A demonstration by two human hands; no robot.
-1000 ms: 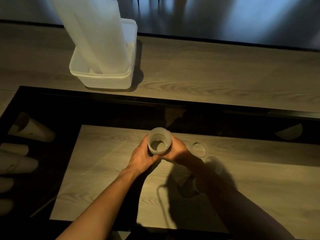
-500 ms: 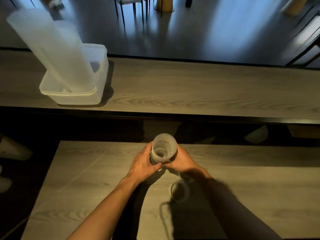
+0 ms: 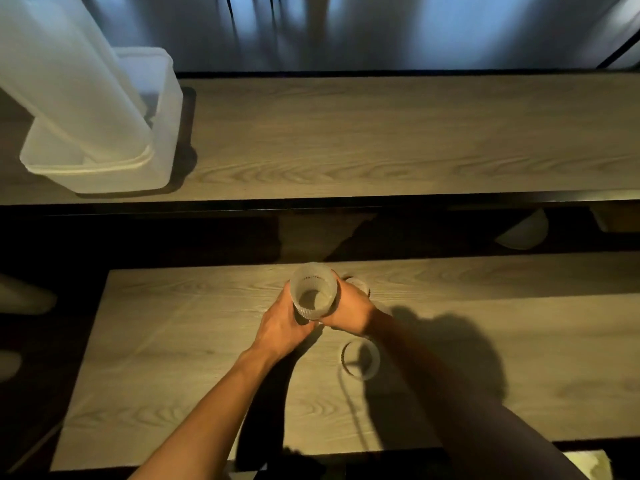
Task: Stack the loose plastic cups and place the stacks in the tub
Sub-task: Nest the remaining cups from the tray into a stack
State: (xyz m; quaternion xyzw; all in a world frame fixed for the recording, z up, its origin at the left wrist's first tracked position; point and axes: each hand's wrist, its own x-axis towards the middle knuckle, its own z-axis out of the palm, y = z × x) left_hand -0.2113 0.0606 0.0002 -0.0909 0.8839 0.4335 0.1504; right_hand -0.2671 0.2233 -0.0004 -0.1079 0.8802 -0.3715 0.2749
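Observation:
A ribbed translucent plastic cup is held upright above the near wooden table, its mouth facing me. My left hand grips its left side and my right hand grips its right side. A second cup peeks out just behind my right hand. A loose cup stands on the table under my right forearm. The white tub sits on the far counter at the left, with tall cup stacks leaning out of it.
A dark gap separates the near table from the far wooden counter. Pale cup shapes lie in the shadow at the left, and another pale shape lies in the gap at the right.
The view has shifted, so the tub now sits further left and lower. Both hands stay on the cup. A loose cup has come into sight below my right forearm.

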